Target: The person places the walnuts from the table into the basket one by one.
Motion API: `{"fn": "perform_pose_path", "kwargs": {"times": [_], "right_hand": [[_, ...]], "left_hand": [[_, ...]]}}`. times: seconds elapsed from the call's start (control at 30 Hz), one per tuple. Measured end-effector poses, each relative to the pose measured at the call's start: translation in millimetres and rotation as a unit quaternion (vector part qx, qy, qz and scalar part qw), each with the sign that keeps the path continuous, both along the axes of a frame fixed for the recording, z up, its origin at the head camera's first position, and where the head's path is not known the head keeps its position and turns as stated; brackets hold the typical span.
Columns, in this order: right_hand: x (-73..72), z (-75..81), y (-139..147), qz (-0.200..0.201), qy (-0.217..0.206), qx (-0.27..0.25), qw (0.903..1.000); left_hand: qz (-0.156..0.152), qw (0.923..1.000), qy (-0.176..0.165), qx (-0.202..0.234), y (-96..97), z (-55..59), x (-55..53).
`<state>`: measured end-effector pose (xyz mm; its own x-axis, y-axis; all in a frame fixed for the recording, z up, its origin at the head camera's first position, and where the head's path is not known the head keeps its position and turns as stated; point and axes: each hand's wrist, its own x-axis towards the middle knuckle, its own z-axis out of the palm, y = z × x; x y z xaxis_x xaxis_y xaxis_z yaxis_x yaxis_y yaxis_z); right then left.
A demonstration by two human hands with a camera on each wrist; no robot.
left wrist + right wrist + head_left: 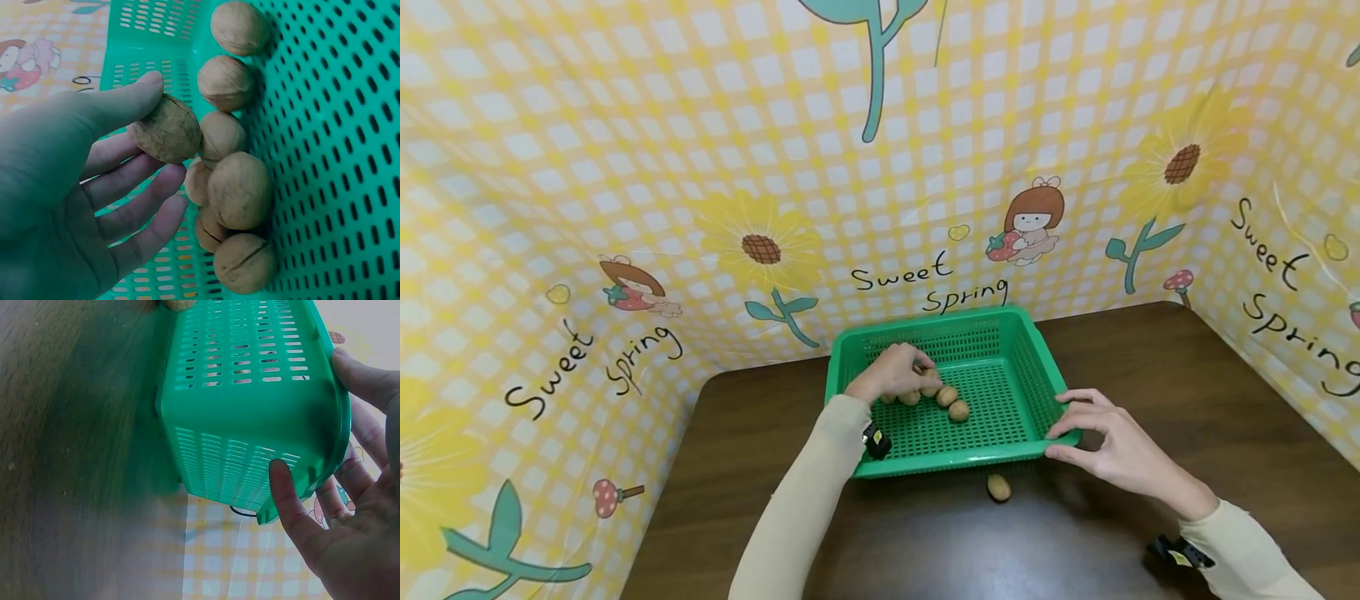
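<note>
My left hand is inside the green plastic basket, near its left side. In the left wrist view, its thumb and fingers pinch a walnut against the row of other walnuts. Several walnuts lie along the basket floor, among them one walnut beside the held one and another walnut at the row's near end. My right hand grips the basket's rim at the near right corner. The right wrist view shows its thumb on the rim and fingers around the corner.
A single walnut lies on the dark wooden table, just in front of the basket. Behind the basket and along both sides hangs a yellow checked cloth printed with flowers and words.
</note>
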<state>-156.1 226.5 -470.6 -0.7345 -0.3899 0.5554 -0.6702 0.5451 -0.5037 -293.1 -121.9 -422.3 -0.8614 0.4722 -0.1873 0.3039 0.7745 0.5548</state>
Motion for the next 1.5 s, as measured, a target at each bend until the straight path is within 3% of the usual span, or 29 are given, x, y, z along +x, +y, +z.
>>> {"fn": "perform_pose_path", "kwargs": {"times": [0.17, 0.6, 1.0, 1.13, 1.3, 1.5], "right_hand": [[0.2, 0.8, 0, 0.0, 0.003, -0.002, 1.0], [1.0, 1.8, -1, -0.002, -0.004, -0.005, 1.0], [0.5, 1.6, -1, 0.004, 0.001, -0.005, 1.0], [-0.2, 1.5, -2, 0.005, -0.001, -0.003, 1.0], [1.1, 1.9, -3, 0.005, -0.004, -0.003, 1.0], [2.2, 3.1, -3, 0.005, -0.005, -0.007, 1.0]], "left_hand": [[0.017, 0.9998, -0.007, 0.011, -1.5, -0.9, -3.4], [0.096, 0.995, -0.022, 0.021, -9.7, -5.3, -8.7], [0.098, 0.9945, 0.008, -0.036, -9.0, -11.9, -7.8], [0.096, 0.9948, 0.01, -0.034, -10.9, -11.0, -6.7], [0.068, 0.9972, 0.025, -0.021, -11.7, 1.1, -3.2], [0.034, 0.9979, 0.055, 0.008, -6.1, 35.4, 9.2]]}}
